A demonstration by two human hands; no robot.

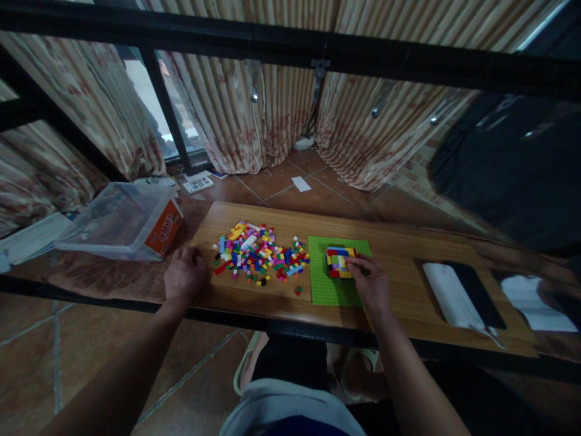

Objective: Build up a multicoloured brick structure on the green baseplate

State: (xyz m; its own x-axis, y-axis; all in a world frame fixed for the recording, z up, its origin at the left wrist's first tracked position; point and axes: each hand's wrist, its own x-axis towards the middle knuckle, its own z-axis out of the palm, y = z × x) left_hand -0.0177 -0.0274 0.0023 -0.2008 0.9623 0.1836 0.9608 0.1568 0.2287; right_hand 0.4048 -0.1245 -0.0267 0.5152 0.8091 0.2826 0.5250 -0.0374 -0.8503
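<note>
A small block of colourful building bricks [338, 262] stands on the green baseplate [333, 295]. My right hand [371, 284] reaches in from the right, its thumb and fingers pinched together against the right side of this build. Whatever lies between those fingertips is too small to make out. My left hand [184, 275] rests at the left end of the wooden board, fingers curled in and nothing visible in them. Between my hands spreads a pile of loose bricks [256, 251] in many colours, with one red-and-green piece [298, 291] lying apart near the front.
A clear plastic bin [106, 248] with an orange label stands at the far left. On the right of the wooden board [403, 242] lie a white pouch [449, 297] with a strap and a dark flat object [481, 297]. White paper [538, 303] lies beyond them.
</note>
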